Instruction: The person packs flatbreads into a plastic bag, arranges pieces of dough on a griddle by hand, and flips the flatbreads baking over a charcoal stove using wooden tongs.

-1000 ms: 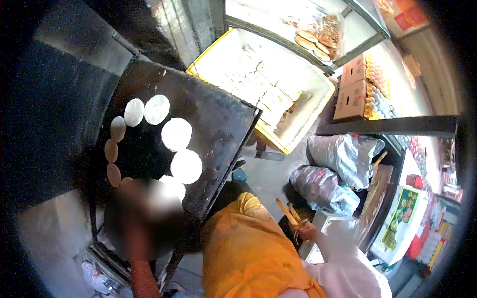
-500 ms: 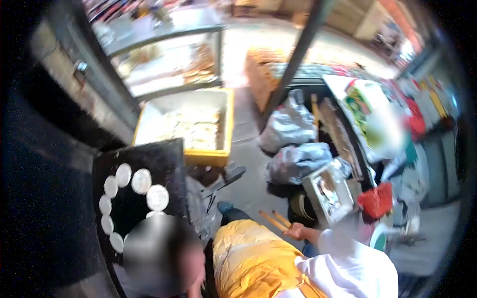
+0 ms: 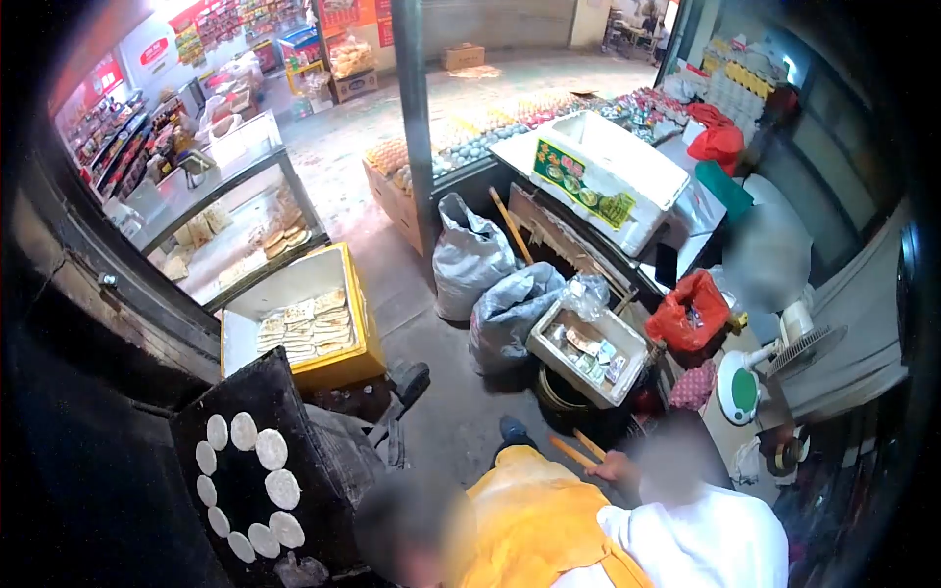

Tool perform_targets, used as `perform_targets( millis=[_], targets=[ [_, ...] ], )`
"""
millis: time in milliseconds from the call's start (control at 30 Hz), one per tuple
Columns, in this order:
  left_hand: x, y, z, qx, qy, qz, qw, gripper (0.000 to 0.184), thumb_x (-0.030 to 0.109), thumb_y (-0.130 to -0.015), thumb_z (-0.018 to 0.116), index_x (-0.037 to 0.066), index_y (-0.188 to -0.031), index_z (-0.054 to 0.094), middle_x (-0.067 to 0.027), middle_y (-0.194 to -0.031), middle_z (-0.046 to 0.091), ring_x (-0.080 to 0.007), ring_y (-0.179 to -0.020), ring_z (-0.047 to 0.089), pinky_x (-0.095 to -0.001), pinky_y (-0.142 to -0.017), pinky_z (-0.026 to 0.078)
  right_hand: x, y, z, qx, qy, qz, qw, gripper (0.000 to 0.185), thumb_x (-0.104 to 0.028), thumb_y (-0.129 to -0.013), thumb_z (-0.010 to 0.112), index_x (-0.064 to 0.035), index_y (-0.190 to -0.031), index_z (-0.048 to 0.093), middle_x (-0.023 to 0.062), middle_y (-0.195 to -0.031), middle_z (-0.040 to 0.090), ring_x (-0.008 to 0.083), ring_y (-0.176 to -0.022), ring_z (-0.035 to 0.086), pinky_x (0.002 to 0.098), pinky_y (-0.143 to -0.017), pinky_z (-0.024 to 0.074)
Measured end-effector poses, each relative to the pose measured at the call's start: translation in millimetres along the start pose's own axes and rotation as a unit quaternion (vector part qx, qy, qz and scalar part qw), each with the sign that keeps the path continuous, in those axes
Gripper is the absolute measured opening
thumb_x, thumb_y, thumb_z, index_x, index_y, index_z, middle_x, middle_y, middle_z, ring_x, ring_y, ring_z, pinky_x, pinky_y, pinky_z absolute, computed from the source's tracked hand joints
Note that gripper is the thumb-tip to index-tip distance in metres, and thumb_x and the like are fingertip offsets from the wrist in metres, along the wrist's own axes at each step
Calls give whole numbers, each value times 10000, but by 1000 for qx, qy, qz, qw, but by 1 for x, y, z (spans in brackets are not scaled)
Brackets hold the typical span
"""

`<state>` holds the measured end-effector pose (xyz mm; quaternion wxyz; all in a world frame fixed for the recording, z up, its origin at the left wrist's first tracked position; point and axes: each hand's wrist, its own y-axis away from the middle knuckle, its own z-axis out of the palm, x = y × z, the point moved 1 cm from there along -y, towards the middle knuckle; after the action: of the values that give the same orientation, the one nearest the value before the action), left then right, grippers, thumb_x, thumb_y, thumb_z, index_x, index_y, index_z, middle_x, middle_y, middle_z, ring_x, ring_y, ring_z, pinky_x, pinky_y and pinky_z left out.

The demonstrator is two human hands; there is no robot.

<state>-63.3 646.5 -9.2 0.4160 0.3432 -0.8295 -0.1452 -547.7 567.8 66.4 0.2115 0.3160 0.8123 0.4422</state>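
My right hand (image 3: 613,465) is wrapped around two light wooden sticks (image 3: 576,448), which point up and left beside my yellow apron (image 3: 539,510). On the left, a black flat surface (image 3: 230,402) bears a ring of pale round dough pieces (image 3: 283,489) around a dark middle. A blurred patch lies between that surface and my apron and hides my left hand, so its fingers do not show. At the near edge of the black surface is a greyish lump (image 3: 299,570) that I cannot make out.
A yellow-edged box (image 3: 371,328) holds stacked flatbreads (image 3: 309,323). Grey sacks (image 3: 470,260) stand ahead. A white foam box (image 3: 632,377) with banknotes, a red bag (image 3: 689,312) and a fan (image 3: 804,338) are on the right. A glass display case (image 3: 235,225) stands beyond.
My view has swung, lifted and sharpened, showing more of the shop ahead. More of the dough ring is uncovered as the blurred patch shifted right. My right hand still holds the sticks.
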Motion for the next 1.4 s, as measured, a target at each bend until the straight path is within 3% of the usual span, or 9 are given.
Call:
perform_targets(
  millis=[367, 400, 667, 800, 900, 1100, 1233, 1333, 1400],
  targets=[
    [-3, -93, 126, -8, -14, -40, 999, 213, 143, -876, 584, 62, -1051, 676, -122, -990, 687, -274, -873, 620, -411, -768, 496, 17, -127, -78, 6, -65, -41, 997, 916, -633, -683, 728, 30, -1285, 539, 239, -1294, 572, 353, -1205, 556, 380, -993, 461],
    [-76, -155, 146, 55, -109, -16, 992, 140, 104, -885, 606, 21, -989, 650, -80, -751, 611, -176, -722, 606, -342, -687, 510, 16, -139, -95, -1, -58, -43, 997, 916, -633, -683, 728, 30, -1285, 539, 239, -1294, 572, 353, -1205, 556, 380, -993, 461],
    [244, -48, 112, 15, -84, -38, 996, 297, 232, -906, 628, 32, -699, 553, -26, -653, 539, -116, -656, 477, -333, -624, 444, -51, -186, -178, -32, -82, -154, 984, 861, -553, -673, 766, 67, -1232, 557, 263, -1181, 627, 363, -1097, 618, 391, -920, 497],
    [184, -86, 142, 2, 70, -58, 996, 190, 184, -888, 645, 46, -774, 582, -18, -705, 583, -110, -670, 503, -318, -639, 448, -81, -226, -175, -61, -28, -173, 983, 843, -554, -677, 766, 69, -1207, 564, 272, -1185, 620, 365, -1091, 616, 396, -918, 496],
    [62, -139, 188, 30, 168, 120, 978, 181, 147, -854, 670, 28, -978, 611, -55, -890, 655, -142, -725, 569, -310, -684, 478, -124, -225, -182, -73, -32, -177, 981, 828, -543, -678, 772, 80, -1186, 569, 273, -1149, 634, 362, -1071, 627, 394, -906, 500],
    [120, -160, 141, -83, 153, -223, 959, 282, 148, -881, 642, 36, -1137, 610, -69, -949, 663, -193, -813, 631, -331, -719, 507, -201, -251, -184, -68, -32, -182, 980, 717, -505, -671, 796, 77, -1057, 633, 230, -1018, 684, 331, -963, 667, 383, -833, 523],
    [111, -214, 117, -48, 183, -225, 956, 262, 165, -897, 634, 49, -1132, 613, -66, -966, 664, -196, -830, 646, -334, -694, 513, -286, -231, -196, -26, -9, -157, 987, 690, -447, -686, 806, 78, -1088, 609, 226, -1014, 685, 317, -941, 669, 372, -813, 528],
    [135, -255, 86, 33, 94, 30, 995, 230, 181, -907, 632, 61, -1104, 628, -52, -967, 663, -182, -809, 646, -323, -676, 514, -353, -231, -196, -5, -131, -300, 945, 574, -229, -768, 742, 46, -1230, 543, 119, -968, 665, 226, -863, 643, 346, -791, 516],
    [169, -267, 58, -29, 284, -198, 938, 227, 179, -919, 614, 71, -1120, 620, -42, -978, 663, -167, -802, 648, -309, -669, 511, -423, -187, -220, -90, -129, -251, 955, 563, -207, -785, 723, 32, -1253, 521, 90, -951, 635, 178, -847, 625, 314, -788, 505]
  ],
)
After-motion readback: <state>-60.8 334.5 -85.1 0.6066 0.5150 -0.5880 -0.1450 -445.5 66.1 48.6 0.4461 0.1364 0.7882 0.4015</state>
